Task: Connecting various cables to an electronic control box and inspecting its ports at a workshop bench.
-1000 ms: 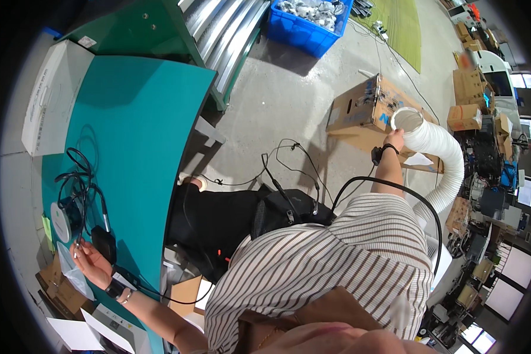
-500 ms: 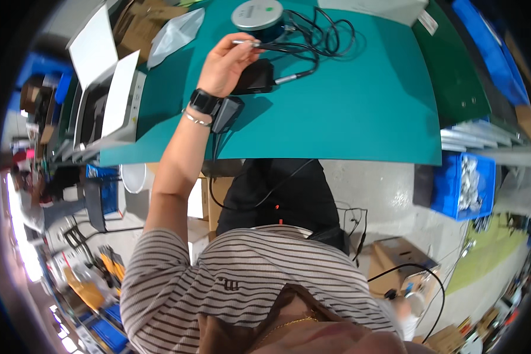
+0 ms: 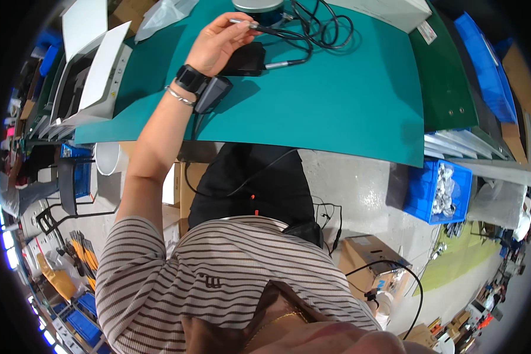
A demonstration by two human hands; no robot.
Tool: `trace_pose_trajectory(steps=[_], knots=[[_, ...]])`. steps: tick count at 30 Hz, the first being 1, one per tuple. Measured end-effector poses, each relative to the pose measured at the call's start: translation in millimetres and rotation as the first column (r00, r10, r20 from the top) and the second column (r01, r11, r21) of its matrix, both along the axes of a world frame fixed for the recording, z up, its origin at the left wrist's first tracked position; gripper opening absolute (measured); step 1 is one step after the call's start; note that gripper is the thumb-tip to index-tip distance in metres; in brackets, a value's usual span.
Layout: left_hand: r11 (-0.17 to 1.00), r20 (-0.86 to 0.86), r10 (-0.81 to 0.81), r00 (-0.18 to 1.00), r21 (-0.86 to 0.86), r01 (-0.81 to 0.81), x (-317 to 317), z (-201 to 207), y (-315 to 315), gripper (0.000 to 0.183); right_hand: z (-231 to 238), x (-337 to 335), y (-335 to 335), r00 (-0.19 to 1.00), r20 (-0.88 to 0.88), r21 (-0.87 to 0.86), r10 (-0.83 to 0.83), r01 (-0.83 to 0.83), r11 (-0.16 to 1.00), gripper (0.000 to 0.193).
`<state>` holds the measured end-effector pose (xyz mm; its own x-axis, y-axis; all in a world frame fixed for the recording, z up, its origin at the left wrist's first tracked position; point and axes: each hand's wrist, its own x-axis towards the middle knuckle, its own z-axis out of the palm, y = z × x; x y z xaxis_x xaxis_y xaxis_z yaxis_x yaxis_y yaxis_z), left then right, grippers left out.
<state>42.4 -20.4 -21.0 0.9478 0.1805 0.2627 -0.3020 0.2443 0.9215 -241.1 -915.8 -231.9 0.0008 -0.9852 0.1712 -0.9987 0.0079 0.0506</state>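
Observation:
My left hand (image 3: 211, 50) is over the far part of the green table, its thumb and fingers pinched on a slim silver cable connector (image 3: 242, 22). Just beyond it is a round device (image 3: 258, 7) with a silver top and dark body. A black box (image 3: 246, 60) lies beside the hand, partly hidden, and a second silver connector (image 3: 278, 65) rests at its right side. Under my left wrist sits a dark grey block (image 3: 213, 94) with a cord. My right hand (image 3: 384, 303) is low at the right, beside my body, small and unclear; its fingers cannot be made out.
An open white box (image 3: 103, 88) stands at the table's left, near a clear plastic bag (image 3: 165, 19). Black cable (image 3: 321, 35) lies coiled on the green tabletop (image 3: 336, 100). A blue bin (image 3: 419, 189) of wrapped items and a cardboard box (image 3: 360, 253) are on the right below.
The whole view has shifted, so the table appears higher and farther left. My left hand keeps its pinch on the connector. My right hand still shows low at the right.

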Motion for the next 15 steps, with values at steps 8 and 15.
trace_pose_trajectory(steps=[8, 15], knots=[[1.000, -0.017, -0.012, 1.000, 0.019, 0.013, 0.8, -1.3, 4.9, 0.020, 2.3, -6.6, -5.5, 0.999, -0.005, -0.011, -0.034, 0.034, 0.999, 0.045], [0.999, -0.012, -0.038, 0.999, -0.026, 0.038, 4.2, -2.2, 5.7, 0.021, 12.4, -24.5, -5.5, 0.997, -0.001, -0.009, -0.071, 0.071, 0.997, 0.049]])
